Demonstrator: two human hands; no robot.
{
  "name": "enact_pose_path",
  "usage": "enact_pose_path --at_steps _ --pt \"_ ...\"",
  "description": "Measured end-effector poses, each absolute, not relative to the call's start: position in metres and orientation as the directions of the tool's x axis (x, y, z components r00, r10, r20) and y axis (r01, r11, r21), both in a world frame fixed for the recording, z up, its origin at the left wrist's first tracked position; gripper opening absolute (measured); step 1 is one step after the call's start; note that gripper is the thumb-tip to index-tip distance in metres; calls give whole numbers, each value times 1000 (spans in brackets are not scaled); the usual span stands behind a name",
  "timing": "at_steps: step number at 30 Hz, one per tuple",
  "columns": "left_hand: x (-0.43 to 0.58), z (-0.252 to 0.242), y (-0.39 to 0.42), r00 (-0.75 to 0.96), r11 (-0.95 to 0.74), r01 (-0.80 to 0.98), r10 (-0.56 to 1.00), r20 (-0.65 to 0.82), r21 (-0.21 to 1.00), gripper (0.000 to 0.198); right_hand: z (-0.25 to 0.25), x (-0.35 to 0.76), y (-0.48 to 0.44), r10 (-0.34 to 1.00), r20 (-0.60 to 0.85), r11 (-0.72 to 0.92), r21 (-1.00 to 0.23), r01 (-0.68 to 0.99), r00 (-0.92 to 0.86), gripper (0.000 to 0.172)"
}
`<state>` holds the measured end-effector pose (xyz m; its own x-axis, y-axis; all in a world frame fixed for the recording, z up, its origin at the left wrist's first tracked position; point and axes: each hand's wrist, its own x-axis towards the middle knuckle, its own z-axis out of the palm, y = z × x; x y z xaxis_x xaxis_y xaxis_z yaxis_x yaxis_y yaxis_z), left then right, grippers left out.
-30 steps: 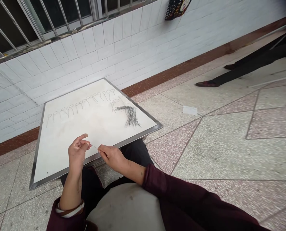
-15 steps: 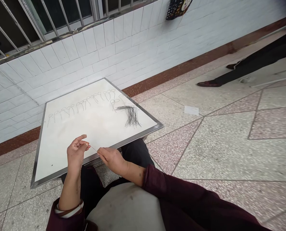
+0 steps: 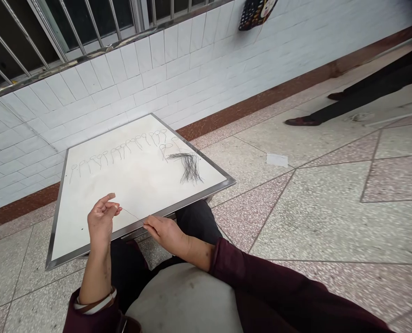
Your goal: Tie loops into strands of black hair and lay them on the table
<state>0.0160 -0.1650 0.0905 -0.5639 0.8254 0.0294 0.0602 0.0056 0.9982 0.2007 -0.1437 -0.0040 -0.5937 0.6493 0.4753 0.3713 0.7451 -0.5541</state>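
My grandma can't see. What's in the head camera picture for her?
A left hand and right hand hold a thin strand between them at a white table's near edge. Looped strands lie in a row across it, beside a dark bundle. Someone's legs show beyond.

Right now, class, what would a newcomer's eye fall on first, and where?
Probably the white table beside the wall: dark strands bunched at its right, looped strands lined across its far half. Toward its near edge, the left hand and right hand hold a thin strand between them.
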Motion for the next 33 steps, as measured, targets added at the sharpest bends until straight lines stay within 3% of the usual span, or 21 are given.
enact_pose_path --at_steps 7,13,17,23,33 --pt "-2 97 -171 -632 3 84 773 51 996 40 -12 229 -140 571 417 786 -527 324 -707 20" --pt "-4 98 -172 -611 37 104 791 34 994 43 15 242 -122 749 430 633 -689 352 -504 23" --pt "10 95 -167 -579 60 96 815 7 994 44 23 213 -121 674 519 727 -594 344 -526 24" --pt "21 90 -166 -555 77 94 832 -12 993 46 6 188 -127 598 558 801 -450 396 -575 13" --pt "20 73 -163 -519 102 43 852 -65 994 43 8 196 -133 453 489 892 -251 377 -746 12"
